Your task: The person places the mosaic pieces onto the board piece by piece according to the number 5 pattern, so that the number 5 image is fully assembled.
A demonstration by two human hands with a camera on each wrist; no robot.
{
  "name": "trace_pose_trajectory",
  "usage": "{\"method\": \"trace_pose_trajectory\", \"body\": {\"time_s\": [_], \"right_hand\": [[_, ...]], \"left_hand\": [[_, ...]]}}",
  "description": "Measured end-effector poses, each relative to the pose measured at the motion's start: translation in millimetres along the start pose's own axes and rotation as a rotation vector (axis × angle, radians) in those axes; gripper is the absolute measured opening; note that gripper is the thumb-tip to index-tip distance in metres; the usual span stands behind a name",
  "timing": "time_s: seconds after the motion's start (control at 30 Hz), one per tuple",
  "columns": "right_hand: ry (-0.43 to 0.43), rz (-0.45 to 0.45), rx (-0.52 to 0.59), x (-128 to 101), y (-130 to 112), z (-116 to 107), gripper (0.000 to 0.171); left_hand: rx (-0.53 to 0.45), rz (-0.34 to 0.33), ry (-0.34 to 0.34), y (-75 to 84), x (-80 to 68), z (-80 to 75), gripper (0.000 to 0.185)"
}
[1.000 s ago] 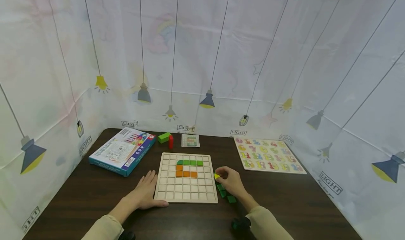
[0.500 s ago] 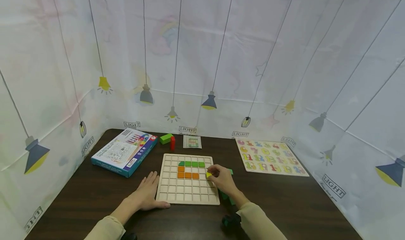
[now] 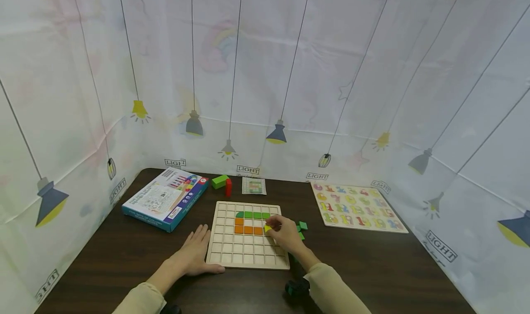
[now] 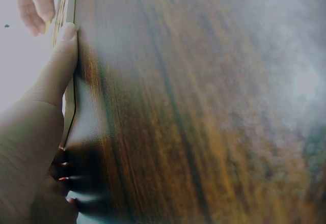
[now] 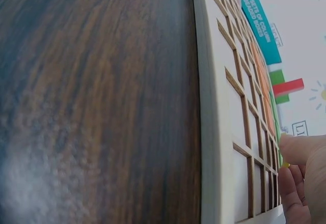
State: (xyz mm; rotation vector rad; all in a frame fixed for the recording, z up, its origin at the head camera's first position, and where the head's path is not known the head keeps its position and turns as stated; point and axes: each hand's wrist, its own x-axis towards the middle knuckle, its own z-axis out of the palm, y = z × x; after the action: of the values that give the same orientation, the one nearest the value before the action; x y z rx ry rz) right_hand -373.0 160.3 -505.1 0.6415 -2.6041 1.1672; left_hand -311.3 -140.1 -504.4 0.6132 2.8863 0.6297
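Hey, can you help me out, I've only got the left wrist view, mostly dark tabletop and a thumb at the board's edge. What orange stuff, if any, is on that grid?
Observer: Four orange pieces form an L shape on the board.

Operator: I see fingertips up in my corner. Whereabouts over the grid are they?

Observer: The right hand pinches a yellow piece by the right end of the bottom orange row; whether it touches the board I can't tell.

Operator: Anything past the far edge?

Observer: Yes, a small card with a printed grid pattern lies on the table there.
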Motion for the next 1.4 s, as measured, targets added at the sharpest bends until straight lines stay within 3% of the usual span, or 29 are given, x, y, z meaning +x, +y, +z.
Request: {"method": "trace_pose_trajectory", "body": {"time_s": [0.97, 1.4], "right_hand": [[-0.013, 0.004, 0.007, -0.7, 1.1, 0.8, 0.021], [0.131, 0.060, 0.012, -0.8, 21.0, -25.9, 0.022]], "left_hand": [[0.017, -0.014, -0.009, -1.2, 2.0, 1.2, 0.119], [0.026, -0.016, -0.006, -2.6, 3.6, 3.3, 0.120]]}}
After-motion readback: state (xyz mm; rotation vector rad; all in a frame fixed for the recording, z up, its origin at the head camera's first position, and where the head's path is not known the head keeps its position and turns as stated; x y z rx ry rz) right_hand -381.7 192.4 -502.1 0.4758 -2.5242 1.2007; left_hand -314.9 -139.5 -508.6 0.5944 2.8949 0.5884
